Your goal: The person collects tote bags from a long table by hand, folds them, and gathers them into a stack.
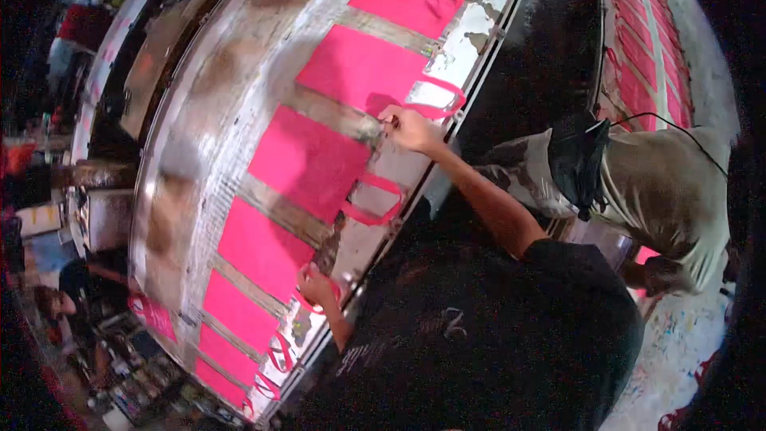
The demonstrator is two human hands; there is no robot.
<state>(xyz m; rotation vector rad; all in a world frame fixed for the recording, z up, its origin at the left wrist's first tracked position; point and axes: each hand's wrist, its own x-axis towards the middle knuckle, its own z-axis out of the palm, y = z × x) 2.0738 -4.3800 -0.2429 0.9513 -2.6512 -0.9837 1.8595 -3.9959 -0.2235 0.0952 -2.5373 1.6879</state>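
Flat pink bags with loop handles lie in a row along a long table. My right hand (408, 128) is closed, fingertips pinched near the handle-side corner of one pink bag (359, 68); what they hold, if anything, is hidden. Next to that hand is the bag's looped handle (447, 97). Lower down, my left hand (317, 286) has curled fingers at the handle end of another pink bag (262, 249), whose handle partly shows around it. Between my hands lies a third pink bag (307, 161), its handle (381, 201) spread toward me.
The long table (219, 72) has a stained, worn surface and a metal rail (487, 52) along my side. A co-worker (662, 199) stands close behind on the right, beside another table with pink pieces (646, 48). Another person (68, 295) is at lower left.
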